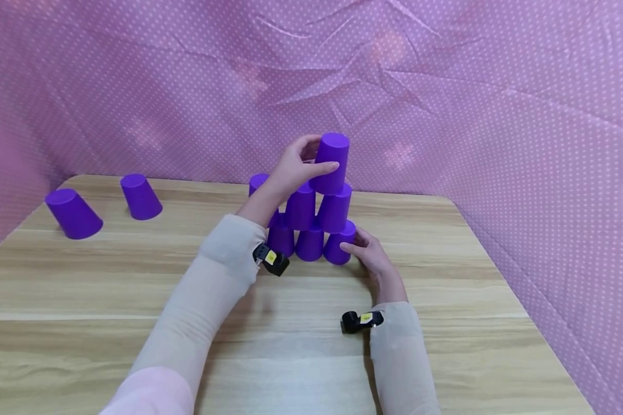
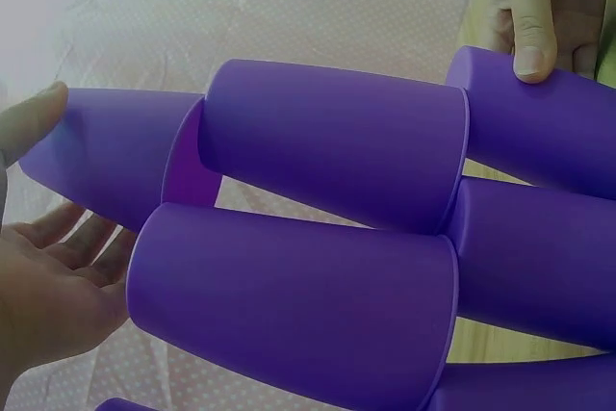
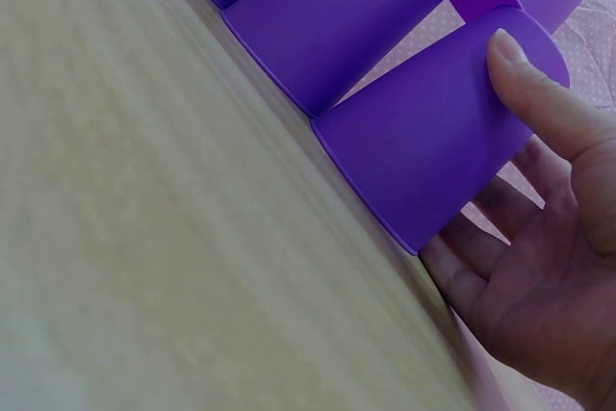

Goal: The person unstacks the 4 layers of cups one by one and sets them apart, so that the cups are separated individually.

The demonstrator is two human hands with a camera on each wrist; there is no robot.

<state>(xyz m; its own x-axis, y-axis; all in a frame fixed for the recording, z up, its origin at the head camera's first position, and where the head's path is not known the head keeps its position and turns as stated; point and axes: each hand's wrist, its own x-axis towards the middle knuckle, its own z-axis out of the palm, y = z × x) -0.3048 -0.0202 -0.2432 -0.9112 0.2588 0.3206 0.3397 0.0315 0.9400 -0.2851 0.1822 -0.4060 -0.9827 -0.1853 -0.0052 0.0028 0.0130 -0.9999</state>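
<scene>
My left hand [image 1: 292, 168] holds an upside-down purple cup [image 1: 333, 164] at the top right of a cup stack, thumb on its near side. Its open rim is right at the tops of two middle-row cups, a left one [image 1: 300, 208] and a right one [image 1: 334, 210]. Low on the right, my right hand [image 1: 372, 253] grips the end cup [image 3: 433, 132] of the bottom row, thumb in front and fingers behind. Beside that one stands another bottom cup [image 1: 309, 244]. In the head view my left forearm hides part of the stack's left side.
Two more upside-down purple cups stand apart on the left, one nearer [image 1: 75, 214] and one farther back [image 1: 141, 197]. The wooden table [image 1: 291, 357] is backed by a pink dotted cloth [image 1: 187, 104], which also hangs at both sides.
</scene>
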